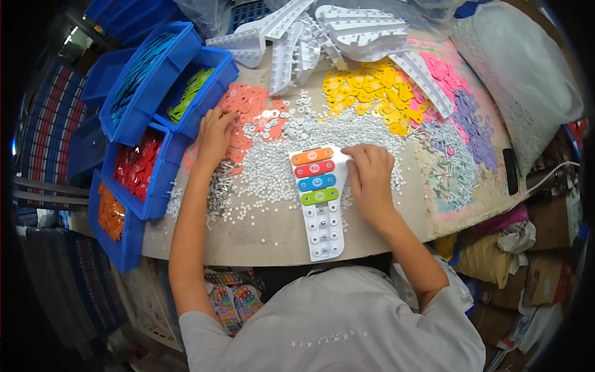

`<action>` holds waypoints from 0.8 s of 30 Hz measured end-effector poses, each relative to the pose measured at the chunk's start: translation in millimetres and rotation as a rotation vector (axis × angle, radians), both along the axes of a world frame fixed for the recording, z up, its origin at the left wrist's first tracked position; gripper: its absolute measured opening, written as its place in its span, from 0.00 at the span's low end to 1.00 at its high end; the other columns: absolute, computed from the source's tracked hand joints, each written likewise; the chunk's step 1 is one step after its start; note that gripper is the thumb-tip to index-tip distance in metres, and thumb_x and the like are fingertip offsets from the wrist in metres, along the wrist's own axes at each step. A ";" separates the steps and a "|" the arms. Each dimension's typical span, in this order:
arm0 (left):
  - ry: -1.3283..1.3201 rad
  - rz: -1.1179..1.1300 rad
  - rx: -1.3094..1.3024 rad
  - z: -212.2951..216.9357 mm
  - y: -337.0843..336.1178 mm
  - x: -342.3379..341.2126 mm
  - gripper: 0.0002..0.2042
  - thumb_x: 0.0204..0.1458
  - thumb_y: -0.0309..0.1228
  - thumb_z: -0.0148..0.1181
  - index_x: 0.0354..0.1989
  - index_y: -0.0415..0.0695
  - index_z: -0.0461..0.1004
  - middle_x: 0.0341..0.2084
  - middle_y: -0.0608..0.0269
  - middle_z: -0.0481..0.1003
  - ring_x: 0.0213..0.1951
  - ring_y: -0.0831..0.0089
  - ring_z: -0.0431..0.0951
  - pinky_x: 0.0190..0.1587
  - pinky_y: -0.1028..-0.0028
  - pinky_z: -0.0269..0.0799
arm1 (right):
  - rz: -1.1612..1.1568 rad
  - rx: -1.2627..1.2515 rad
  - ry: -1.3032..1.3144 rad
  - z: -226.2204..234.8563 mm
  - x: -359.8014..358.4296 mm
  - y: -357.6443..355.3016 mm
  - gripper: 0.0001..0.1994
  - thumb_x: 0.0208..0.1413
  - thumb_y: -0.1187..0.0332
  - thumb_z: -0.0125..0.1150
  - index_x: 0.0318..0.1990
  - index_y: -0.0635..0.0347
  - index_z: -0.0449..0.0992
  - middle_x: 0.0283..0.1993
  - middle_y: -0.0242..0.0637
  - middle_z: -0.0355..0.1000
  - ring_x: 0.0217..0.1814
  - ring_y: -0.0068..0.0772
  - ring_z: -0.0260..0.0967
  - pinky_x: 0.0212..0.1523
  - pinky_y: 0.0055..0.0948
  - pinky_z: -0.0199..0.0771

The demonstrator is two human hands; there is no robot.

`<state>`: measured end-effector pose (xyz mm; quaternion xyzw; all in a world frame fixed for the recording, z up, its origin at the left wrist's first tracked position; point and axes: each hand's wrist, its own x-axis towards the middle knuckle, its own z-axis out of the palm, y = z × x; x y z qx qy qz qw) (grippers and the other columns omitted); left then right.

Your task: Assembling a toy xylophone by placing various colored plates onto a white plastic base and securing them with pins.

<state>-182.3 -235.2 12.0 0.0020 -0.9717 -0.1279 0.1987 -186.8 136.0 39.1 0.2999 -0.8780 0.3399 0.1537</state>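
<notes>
A white toy xylophone base [323, 232] lies on the table in front of me. Orange, red, blue and green bars [316, 181] sit across its wide end; white washers line the bare narrow part. My right hand [372, 177] is closed at the upper right edge of the base, thumb and forefinger against it. At the far left, my left hand [215, 133] reaches into a pile of coral bars [242, 99], its fingers bent together at the pile. Whatever is between those fingertips is hidden. Small white washers [273, 167] spread between both hands.
Blue bins [162, 180] with red, orange, green and blue bars stand at left. White bases [362, 31] are stacked at the back. Yellow bars [372, 90], purple bars [474, 127] and metal pins [449, 167] lie right, near a large plastic bag [514, 74] and a dark phone-like object [510, 172].
</notes>
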 end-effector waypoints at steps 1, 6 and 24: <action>0.003 -0.006 0.002 0.1 -4.4 -1.1 0.09 0.51 0.24 0.63 0.42 0.44 0.81 0.41 0.61 0.75 0.48 0.59 0.73 0.52 0.63 0.66 | -0.006 0.002 0.003 -0.4 -12.2 2.4 0.13 0.54 0.76 0.61 0.48 0.56 0.76 0.45 0.36 0.69 0.52 0.41 0.64 0.55 0.42 0.58; -0.073 -0.129 -0.050 9.7 -12.3 -10.0 0.08 0.50 0.27 0.65 0.40 0.47 0.79 0.40 0.65 0.74 0.47 0.62 0.72 0.50 0.65 0.65 | 0.011 0.217 0.088 -4.2 -85.1 6.3 0.12 0.53 0.76 0.61 0.44 0.54 0.80 0.43 0.35 0.73 0.51 0.39 0.67 0.54 0.41 0.61; -0.421 -0.096 0.035 10.9 -31.6 -7.3 0.11 0.47 0.35 0.71 0.33 0.49 0.75 0.37 0.64 0.69 0.46 0.63 0.68 0.52 0.66 0.57 | 0.271 0.400 -0.298 -7.6 -175.6 -19.3 0.09 0.49 0.67 0.69 0.34 0.61 0.78 0.33 0.44 0.73 0.37 0.49 0.72 0.40 0.44 0.71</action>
